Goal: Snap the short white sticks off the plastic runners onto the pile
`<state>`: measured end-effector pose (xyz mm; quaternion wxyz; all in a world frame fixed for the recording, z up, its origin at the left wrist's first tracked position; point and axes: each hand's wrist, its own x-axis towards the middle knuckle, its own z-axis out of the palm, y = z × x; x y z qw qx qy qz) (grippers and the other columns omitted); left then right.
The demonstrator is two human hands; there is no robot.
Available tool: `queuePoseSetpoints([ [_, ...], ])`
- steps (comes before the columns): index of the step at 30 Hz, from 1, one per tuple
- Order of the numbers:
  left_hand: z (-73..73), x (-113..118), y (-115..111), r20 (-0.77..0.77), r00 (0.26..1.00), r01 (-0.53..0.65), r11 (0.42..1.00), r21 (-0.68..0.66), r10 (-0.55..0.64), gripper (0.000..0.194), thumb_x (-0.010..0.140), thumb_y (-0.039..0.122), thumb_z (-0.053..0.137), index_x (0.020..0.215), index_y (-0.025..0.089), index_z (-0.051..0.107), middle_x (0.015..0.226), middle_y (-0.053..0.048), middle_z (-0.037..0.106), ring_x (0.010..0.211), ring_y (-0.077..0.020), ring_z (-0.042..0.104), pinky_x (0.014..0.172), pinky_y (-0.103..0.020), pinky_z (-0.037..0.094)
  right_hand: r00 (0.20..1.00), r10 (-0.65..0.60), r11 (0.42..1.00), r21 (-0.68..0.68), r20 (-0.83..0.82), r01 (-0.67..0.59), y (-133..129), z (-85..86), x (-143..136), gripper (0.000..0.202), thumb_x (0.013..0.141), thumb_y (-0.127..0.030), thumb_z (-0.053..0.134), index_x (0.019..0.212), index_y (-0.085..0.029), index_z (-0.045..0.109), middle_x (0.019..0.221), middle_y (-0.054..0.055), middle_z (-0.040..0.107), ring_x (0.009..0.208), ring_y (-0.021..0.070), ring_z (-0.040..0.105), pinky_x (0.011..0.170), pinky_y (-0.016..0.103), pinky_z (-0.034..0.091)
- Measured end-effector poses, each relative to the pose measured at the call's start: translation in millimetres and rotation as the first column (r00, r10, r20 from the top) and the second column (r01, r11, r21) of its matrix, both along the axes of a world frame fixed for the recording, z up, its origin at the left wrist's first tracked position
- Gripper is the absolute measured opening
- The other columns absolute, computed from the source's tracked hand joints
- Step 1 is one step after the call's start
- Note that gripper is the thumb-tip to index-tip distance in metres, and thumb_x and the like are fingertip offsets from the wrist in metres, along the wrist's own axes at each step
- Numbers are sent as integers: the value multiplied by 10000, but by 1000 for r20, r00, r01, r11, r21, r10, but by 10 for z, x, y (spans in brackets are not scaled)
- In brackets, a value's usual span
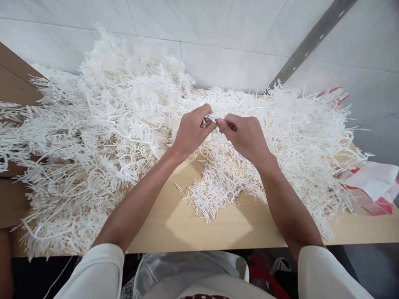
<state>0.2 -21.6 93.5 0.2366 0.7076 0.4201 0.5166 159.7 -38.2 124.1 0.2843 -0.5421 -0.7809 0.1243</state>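
Observation:
My left hand (195, 128) and my right hand (245, 131) meet above the middle of the table. Between the fingertips of both is a small white plastic sprig (210, 118) with thin prongs, mostly hidden by the fingers. The left fingers curl around its pronged part, while the right thumb and forefinger pinch its near end. Below them lies a low pile of short white plastic pieces (215, 191). A large tangled heap of white branched plastic sprigs (102, 120) rises to the left, and another heap (302, 137) spreads on the right.
The wooden table (199, 232) ends close to my body. Behind it stands a tiled wall (237, 29) with a slotted metal post (311, 37). Cardboard (15, 79) is at the left, and a red and white plastic bag (370, 187) lies at the right edge.

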Motion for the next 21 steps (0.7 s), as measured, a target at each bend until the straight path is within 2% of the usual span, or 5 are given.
queuePoseSetpoints([
  [3, -28, 12, 23, 64, 998, 8, 999, -37, -5, 202, 770, 141, 649, 682, 208, 480, 537, 68, 385, 519, -76, 308, 563, -248, 255, 997, 44, 999, 23, 59, -45, -61, 54, 4, 492, 963, -534, 414, 616, -196, 498, 499, -39, 382, 492, 84, 306, 564, 291, 231],
  [8, -131, -268, 325, 225, 964, -126, 988, -90, 143, 251, 796, 226, 667, 682, 208, 444, 545, 65, 413, 491, -61, 326, 480, -231, 242, 944, 329, 943, -53, 10, -328, -241, 216, -17, 556, 954, -586, 386, 575, -185, 460, 506, -41, 400, 488, 69, 334, 547, 265, 281],
  [13, -87, -357, 393, 225, 971, 105, 987, -118, -76, 189, 841, 358, 635, 791, 215, 524, 558, 64, 427, 447, -49, 345, 428, -209, 257, 972, 134, 991, 51, -195, -127, -31, 48, 47, 482, 924, -620, 416, 886, -193, 637, 720, 3, 619, 616, 92, 520, 602, 253, 373],
  [16, -83, -217, 285, 146, 963, 245, 961, -128, -226, 169, 810, 348, 678, 845, 218, 575, 528, 73, 401, 439, -49, 349, 428, -202, 257, 956, 148, 988, -6, -253, -154, 147, -116, 95, 496, 882, -659, 458, 1054, -222, 618, 802, 6, 646, 655, 101, 551, 607, 252, 402],
  [21, -144, -111, 220, 82, 977, 201, 978, -54, -196, 111, 792, 255, 670, 803, 229, 563, 513, 79, 314, 446, -57, 307, 453, -210, 234, 979, 172, 985, 14, -114, -171, 126, -148, 45, 543, 932, -655, 334, 781, -200, 588, 666, -8, 587, 600, 94, 514, 604, 254, 366],
])
